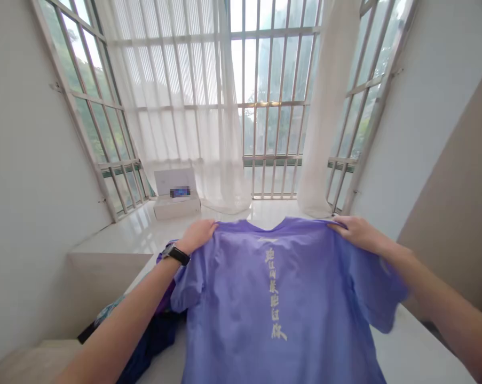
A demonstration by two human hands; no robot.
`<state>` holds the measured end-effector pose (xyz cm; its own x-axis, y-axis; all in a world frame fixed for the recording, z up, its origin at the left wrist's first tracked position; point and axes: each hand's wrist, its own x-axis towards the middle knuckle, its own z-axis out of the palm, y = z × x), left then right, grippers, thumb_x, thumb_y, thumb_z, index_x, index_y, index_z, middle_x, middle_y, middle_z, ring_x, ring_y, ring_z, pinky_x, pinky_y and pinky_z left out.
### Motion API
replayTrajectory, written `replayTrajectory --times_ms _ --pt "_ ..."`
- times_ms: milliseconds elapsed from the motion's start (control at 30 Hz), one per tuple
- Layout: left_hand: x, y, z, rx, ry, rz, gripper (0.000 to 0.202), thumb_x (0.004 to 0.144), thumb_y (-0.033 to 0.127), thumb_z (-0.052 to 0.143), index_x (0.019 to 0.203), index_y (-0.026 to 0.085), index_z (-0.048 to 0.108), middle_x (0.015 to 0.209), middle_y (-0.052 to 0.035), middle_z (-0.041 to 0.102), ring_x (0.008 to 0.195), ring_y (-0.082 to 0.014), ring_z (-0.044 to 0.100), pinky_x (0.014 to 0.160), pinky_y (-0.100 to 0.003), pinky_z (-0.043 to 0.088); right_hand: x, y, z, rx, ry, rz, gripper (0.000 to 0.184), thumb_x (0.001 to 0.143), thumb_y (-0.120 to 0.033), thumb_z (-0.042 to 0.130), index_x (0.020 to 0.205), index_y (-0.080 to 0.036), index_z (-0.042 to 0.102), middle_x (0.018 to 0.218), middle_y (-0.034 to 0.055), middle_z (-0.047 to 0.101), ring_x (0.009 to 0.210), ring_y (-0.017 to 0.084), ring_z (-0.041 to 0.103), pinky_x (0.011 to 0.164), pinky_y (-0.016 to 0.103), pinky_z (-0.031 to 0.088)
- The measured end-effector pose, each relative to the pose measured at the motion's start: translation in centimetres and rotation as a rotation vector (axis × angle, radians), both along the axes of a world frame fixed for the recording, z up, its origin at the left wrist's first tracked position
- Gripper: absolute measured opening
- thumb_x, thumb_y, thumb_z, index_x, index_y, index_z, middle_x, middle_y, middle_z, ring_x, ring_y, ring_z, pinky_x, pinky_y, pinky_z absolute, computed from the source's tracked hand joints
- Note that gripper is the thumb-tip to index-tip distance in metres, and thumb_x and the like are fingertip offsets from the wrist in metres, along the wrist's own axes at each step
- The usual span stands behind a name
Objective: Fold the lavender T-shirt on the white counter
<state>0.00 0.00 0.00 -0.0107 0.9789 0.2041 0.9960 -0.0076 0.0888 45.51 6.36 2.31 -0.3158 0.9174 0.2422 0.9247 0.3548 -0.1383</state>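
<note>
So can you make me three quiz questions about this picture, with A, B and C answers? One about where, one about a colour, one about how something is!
1. Where is the white box?
A on the window ledge
B on the floor
C on a chair

2. What colour is the T-shirt?
A red
B purple
C green

3. How is the T-shirt held?
A lifted at the shoulders by the left hand and right hand
B folded flat
C on a hanger

1 A: it sits on the ledge below the glass.
2 B: the fabric looks purple.
3 A: each hand grips one shoulder.
</note>
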Motion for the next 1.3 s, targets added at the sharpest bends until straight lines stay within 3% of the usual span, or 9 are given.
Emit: replayTrajectory --times_ms 200,300,400,533,633,733,867,967,1300 --pt "0.9 5.6 -4.1 -0.096 0.045 0.112 0.038 0.102 0.039 0.036 0.109 0.018 0.067 0.108 -0.0140 0.071 0.099 -0.0253 0.067 0.083 -0.033 0.048 -1.0 4.9 -6.5 -0.022 -0.107 -0.137 0.033 0.098 -0.040 0.048 0.099 -0.018 0.072 0.099 0.0134 0.075 0.093 0.023 0.068 0.075 0.029 0.042" --pt "1.4 6.9 -6.2 -0.131 0.063 0.163 0.034 0.101 0.030 0.037 0.112 0.016 0.065 0.106 -0.0172 0.070 0.100 -0.0268 0.067 0.084 -0.036 0.048 -1.6 6.6 -9.0 -0.008 -0.165 -0.221 0.036 0.099 -0.040 0.043 0.102 -0.017 0.071 0.098 0.0169 0.074 0.090 0.027 0.070 0.072 0.034 0.044" --pt "3.4 7.2 -8.2 -0.130 0.078 0.152 0.032 0.097 0.015 0.038 0.118 0.013 0.062 0.113 -0.0201 0.066 0.109 -0.0283 0.062 0.091 -0.040 0.045 -3.0 7.0 -11.1 0.013 -0.231 -0.209 0.032 0.098 -0.030 0.044 0.099 -0.014 0.071 0.096 0.0188 0.073 0.089 0.029 0.069 0.073 0.037 0.046" --pt "9.1 6.0 -10.2 -0.101 0.074 0.004 0.038 0.093 0.008 0.036 0.125 0.013 0.057 0.127 -0.0195 0.058 0.121 -0.0282 0.052 0.101 -0.043 0.039 -6.1 5.0 -12.9 0.112 -0.278 -0.132 0.028 0.092 -0.016 0.046 0.108 -0.010 0.068 0.119 0.0225 0.065 0.116 0.033 0.058 0.094 0.044 0.044" --pt "14.0 4.0 -11.6 -0.155 0.038 -0.131 0.031 0.095 0.024 0.045 0.119 0.013 0.061 0.121 -0.0174 0.060 0.116 -0.0285 0.055 0.097 -0.040 0.044 -8.8 1.8 -14.3 0.171 -0.261 -0.028 0.035 0.093 -0.014 0.041 0.117 -0.013 0.066 0.136 0.0182 0.057 0.132 0.030 0.046 0.110 0.041 0.034" --pt "16.7 1.5 -13.8 -0.186 -0.004 -0.185 0.044 0.095 0.041 0.045 0.126 0.013 0.059 0.130 -0.0189 0.057 0.123 -0.0322 0.051 0.102 -0.045 0.042 -10.6 -1.8 -16.7 0.143 -0.163 0.082 0.041 0.094 -0.017 0.038 0.125 -0.013 0.064 0.140 0.0167 0.056 0.133 0.029 0.046 0.114 0.039 0.033" --pt "16.2 -0.6 -17.2 -0.150 -0.109 -0.135 0.063 0.096 0.053 0.035 0.149 0.019 0.039 0.158 -0.0167 0.031 0.146 -0.0384 0.022 0.116 -0.061 0.016 -10.9 -5.3 -20.6 -0.057 -0.114 0.039 0.055 0.095 -0.039 0.043 0.142 -0.012 0.051 0.150 0.0177 0.047 0.139 0.032 0.041 0.116 0.043 0.031" --pt "14.9 -1.2 -18.8 -0.152 -0.169 -0.097 0.074 0.093 0.067 0.028 0.153 0.024 0.034 0.162 -0.0123 0.024 0.149 -0.0383 0.014 0.118 -0.064 0.007 -10.6 -6.3 -22.5 -0.165 -0.109 -0.063 0.066 0.096 -0.052 0.039 0.150 -0.015 0.040 0.157 0.0164 0.037 0.145 0.033 0.033 0.117 0.046 0.028" --pt "14.5 -2.6 -19.3 -0.122 -0.199 -0.038 0.079 0.090 0.072 0.025 0.153 0.026 0.034 0.162 -0.0101 0.024 0.150 -0.0369 0.011 0.118 -0.063 0.004 -10.4 -7.2 -23.7 -0.186 -0.071 -0.083 0.072 0.094 -0.060 0.032 0.153 -0.019 0.033 0.162 0.0116 0.026 0.149 0.030 0.022 0.121 0.047 0.018"
